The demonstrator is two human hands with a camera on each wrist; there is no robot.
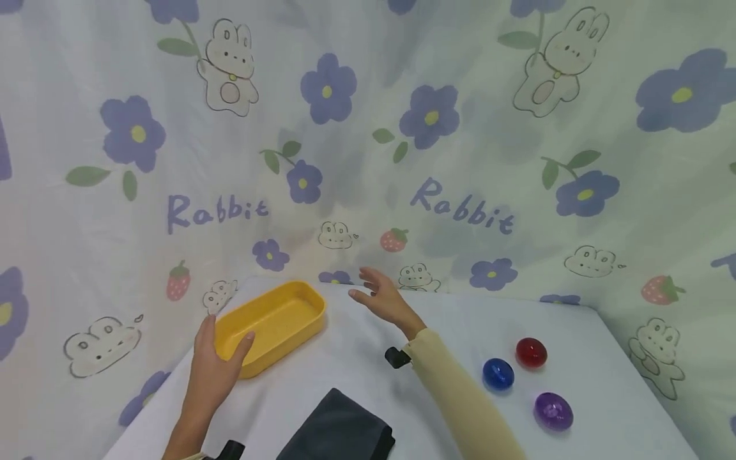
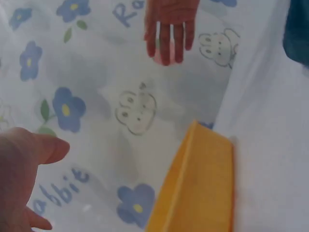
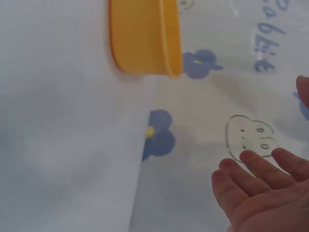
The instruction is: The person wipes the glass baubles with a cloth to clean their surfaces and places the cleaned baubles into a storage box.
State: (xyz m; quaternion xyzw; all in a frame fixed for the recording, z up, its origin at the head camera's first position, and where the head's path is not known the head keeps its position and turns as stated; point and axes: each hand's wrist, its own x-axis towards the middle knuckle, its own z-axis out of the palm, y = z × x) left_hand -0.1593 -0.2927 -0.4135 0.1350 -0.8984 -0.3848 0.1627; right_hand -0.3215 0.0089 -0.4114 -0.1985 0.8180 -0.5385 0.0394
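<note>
A yellow rectangular tray [image 1: 282, 342] with raised sides sits at the back left of the white table, its inside bare. My left hand [image 1: 215, 367] is at its near left end, thumb and fingers spread apart and overlapping the rim in the head view. To the tray's right, my right hand [image 1: 386, 300] hovers with fingers loosely extended, apart from the tray and holding nothing. The right wrist view shows that hand [image 3: 270, 193] palm up-facing, with the tray's end [image 3: 140, 38] some way off. The left wrist view has the tray's side [image 2: 207, 179] beyond my left thumb [image 2: 53, 147].
A dark folded cloth [image 1: 339, 428] lies at the table's front middle. On the right are three shiny egg-shaped things: one red [image 1: 531, 353], one blue [image 1: 498, 375], one purple [image 1: 553, 411]. A rabbit-and-flower curtain [image 1: 368, 160] hangs behind the white table [image 1: 448, 326] and along its sides.
</note>
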